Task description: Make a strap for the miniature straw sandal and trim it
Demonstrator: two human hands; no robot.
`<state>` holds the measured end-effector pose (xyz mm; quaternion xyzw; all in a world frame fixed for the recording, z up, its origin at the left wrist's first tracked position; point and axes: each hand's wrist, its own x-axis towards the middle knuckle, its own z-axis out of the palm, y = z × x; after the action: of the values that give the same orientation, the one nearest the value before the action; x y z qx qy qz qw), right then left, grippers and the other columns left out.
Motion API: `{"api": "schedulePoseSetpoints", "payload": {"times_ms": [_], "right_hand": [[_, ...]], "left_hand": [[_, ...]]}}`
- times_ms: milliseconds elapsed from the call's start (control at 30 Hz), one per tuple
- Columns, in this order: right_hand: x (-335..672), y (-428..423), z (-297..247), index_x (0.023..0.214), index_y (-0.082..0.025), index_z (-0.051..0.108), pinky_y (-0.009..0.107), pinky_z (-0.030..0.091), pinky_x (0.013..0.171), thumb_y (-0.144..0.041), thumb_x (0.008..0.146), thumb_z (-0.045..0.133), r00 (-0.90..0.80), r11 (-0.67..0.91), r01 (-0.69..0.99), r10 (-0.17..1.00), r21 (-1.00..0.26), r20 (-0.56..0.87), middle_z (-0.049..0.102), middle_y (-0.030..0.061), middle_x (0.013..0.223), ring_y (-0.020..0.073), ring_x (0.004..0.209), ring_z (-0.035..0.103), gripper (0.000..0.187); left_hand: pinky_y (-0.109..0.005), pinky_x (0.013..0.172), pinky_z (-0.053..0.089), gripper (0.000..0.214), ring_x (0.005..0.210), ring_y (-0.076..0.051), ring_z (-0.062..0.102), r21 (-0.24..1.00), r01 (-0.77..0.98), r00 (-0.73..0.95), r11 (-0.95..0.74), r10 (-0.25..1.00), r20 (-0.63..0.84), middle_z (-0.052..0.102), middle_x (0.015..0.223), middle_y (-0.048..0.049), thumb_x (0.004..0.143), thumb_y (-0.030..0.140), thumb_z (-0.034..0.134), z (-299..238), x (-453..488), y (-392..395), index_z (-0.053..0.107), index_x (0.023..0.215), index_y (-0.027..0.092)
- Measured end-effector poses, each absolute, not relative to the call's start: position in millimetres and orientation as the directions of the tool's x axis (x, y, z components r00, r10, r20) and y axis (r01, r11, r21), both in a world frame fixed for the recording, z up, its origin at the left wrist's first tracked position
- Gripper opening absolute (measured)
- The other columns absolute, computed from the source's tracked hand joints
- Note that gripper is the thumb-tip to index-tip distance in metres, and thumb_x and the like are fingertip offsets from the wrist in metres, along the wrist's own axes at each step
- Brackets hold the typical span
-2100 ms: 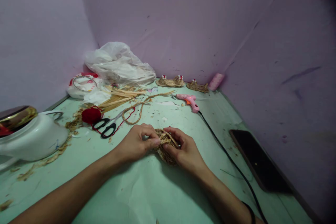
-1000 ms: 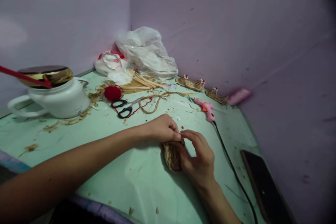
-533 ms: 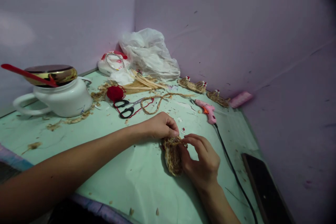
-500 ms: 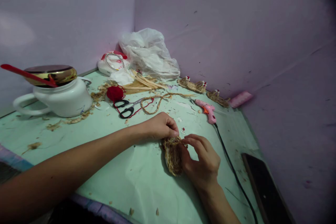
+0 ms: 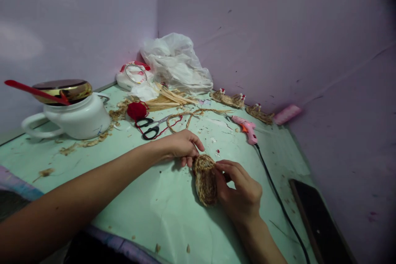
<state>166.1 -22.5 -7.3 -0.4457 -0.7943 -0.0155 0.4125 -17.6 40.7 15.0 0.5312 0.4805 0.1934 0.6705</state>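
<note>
A small slipper of braided straw (image 5: 205,181) lies on the table, its coiled toe end pointing away from me. My right hand (image 5: 239,187) pinches the slipper's right edge near the toe, thumb and forefinger together. My left hand (image 5: 186,146) is at the toe's left side with its fingers apart, the index finger stretched out; whether its fingertips touch the straw is hard to make out. Beyond it lies a loop of straw braid (image 5: 188,119), with black-handled scissors (image 5: 151,127) and a red yarn ball (image 5: 137,110) to its left.
A pink glue gun (image 5: 246,128) with a black cord lies to the right, near a dark phone (image 5: 318,218). Decorated straw slippers (image 5: 229,100) line the wall. At left stands a white mug (image 5: 76,117) bearing a gold-rimmed lid. Straw strips (image 5: 170,99) and a plastic bag (image 5: 177,64) lie behind.
My left hand has let go of the slipper's toe, its fingers spreading apart at the left side. The coiled toe is now uncovered. My right hand keeps its pinch.
</note>
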Motion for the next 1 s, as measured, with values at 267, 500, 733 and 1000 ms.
{"api": "schedulePoseSetpoints", "payload": {"times_ms": [267, 500, 733, 1000], "right_hand": [[165, -23, -10, 0.082, -0.021, 0.057, 0.022, 0.053, 0.054, -0.008, 0.075, 0.055, -0.203, 0.583, 0.681, 0.732, -0.444, 0.650, 0.066, 0.0023, 0.079, 0.0122, 0.064, 0.063, 0.015], [165, -23, -14, 0.084, -0.019, 0.058, 0.021, 0.053, 0.057, -0.008, 0.074, 0.056, -0.176, 0.560, 0.689, 0.745, -0.460, 0.643, 0.066, 0.0023, 0.081, 0.0116, 0.066, 0.063, 0.015], [162, -24, -13, 0.083, -0.020, 0.057, 0.022, 0.053, 0.060, -0.009, 0.075, 0.054, -0.171, 0.550, 0.699, 0.749, -0.456, 0.641, 0.066, 0.0019, 0.080, 0.0127, 0.070, 0.064, 0.014], [162, -24, -15, 0.085, -0.019, 0.056, 0.021, 0.052, 0.060, -0.008, 0.075, 0.054, -0.173, 0.543, 0.711, 0.750, -0.446, 0.638, 0.066, 0.0025, 0.082, 0.0120, 0.070, 0.064, 0.015]], "left_hand": [[-0.021, 0.035, 0.042, 0.023, 0.032, -0.010, 0.050, 0.867, 0.274, 0.441, 0.416, 0.747, -0.497, 0.055, 0.039, 0.0003, 0.060, -0.002, 0.046, 13, -11, 37, 0.061, 0.075, 0.007], [-0.021, 0.036, 0.042, 0.023, 0.032, -0.010, 0.048, 0.847, 0.393, 0.387, 0.359, 0.771, -0.506, 0.052, 0.037, 0.0014, 0.054, -0.003, 0.043, 16, -8, 35, 0.061, 0.062, 0.009], [-0.020, 0.038, 0.035, 0.027, 0.040, -0.011, 0.048, 0.825, 0.566, 0.357, 0.003, 0.901, -0.248, 0.053, 0.042, 0.0008, 0.049, 0.003, 0.042, 7, -11, 31, 0.066, 0.060, 0.012], [-0.022, 0.050, 0.038, 0.031, 0.054, -0.013, 0.053, 0.787, 0.604, 0.366, -0.125, 0.921, -0.135, 0.062, 0.058, -0.0039, 0.053, 0.006, 0.045, 6, -14, 32, 0.071, 0.070, 0.011]]}}
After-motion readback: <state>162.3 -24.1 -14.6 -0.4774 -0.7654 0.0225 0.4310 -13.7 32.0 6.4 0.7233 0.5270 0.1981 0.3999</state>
